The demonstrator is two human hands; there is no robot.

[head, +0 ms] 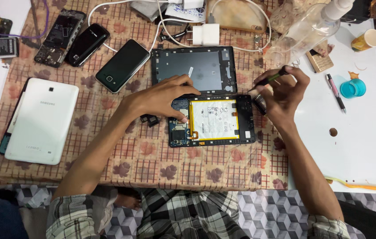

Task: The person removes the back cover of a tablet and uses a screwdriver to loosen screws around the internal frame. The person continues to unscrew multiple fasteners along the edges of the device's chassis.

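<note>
Opened tablet (212, 121) lies mid-desk (356, 146), battery exposed. Left hand (163, 98) rests spread-fingered on its top-left corner, gripping nothing. Right hand (281, 90) is closed around a dark screwdriver (271, 79) above its right edge.

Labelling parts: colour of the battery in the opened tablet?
White with a yellow border, battery; head view.

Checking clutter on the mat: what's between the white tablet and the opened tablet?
Head view: the left hand and its forearm cross that stretch, with a small black part on the checked cloth between the white tablet and the opened tablet.
</note>
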